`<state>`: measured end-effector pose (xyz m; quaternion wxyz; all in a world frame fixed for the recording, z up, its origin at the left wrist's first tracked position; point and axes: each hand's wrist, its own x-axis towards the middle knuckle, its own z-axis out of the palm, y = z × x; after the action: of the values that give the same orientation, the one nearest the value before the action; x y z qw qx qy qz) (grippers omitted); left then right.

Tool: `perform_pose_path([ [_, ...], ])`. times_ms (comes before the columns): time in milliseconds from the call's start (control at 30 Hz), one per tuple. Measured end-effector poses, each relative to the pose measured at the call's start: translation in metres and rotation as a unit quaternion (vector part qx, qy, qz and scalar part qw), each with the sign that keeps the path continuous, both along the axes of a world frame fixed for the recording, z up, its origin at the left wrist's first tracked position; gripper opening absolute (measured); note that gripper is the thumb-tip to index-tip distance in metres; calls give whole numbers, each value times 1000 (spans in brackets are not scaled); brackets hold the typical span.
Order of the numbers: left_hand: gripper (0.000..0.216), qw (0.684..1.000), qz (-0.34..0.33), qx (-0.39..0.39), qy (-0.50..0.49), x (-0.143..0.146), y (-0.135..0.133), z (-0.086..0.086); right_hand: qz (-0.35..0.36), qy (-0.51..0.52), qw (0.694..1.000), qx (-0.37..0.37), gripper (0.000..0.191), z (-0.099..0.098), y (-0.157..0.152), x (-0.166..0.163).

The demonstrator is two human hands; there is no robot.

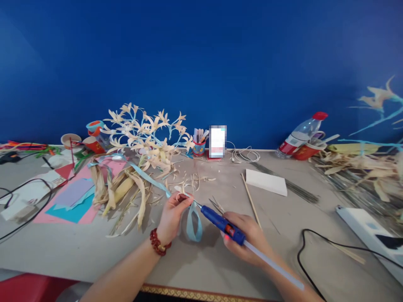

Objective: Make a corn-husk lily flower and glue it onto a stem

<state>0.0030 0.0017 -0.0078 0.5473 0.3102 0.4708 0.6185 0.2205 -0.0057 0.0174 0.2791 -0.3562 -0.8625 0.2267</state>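
My left hand [174,214] is closed in a pinch on a light blue ribbon [194,228]. One part of the ribbon hangs in a loop below the fingers; another runs back left toward the dried husks. A pale curl sticks out by the fingertips, too small to make out. My right hand [247,237] is wrapped round a blue glue gun [222,222] with a red light showing and a long clear glue stick [273,264] out of its back. Its metal nozzle meets the ribbon at my left fingertips. Scissors [216,205] lie partly hidden behind the gun.
Husk flowers [157,138] stand at the back, with dried husks [122,191] and coloured paper [74,199] to the left. A bottle [299,136] leans at the back right. A power strip [368,235] and black cable [300,251] lie right. A thin stick [251,201] lies behind the gun.
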Motion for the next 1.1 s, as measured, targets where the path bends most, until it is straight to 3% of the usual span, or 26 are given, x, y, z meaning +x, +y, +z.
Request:
perform_pose_path([
  [467,9,1000,-11,3,-5,3,-3,0,-26,-45,997,54,9,-1,-3,-4],
  [1100,8,999,-21,7,-34,3,-4,0,-16,-49,996,68,11,-3,-1,-3],
])
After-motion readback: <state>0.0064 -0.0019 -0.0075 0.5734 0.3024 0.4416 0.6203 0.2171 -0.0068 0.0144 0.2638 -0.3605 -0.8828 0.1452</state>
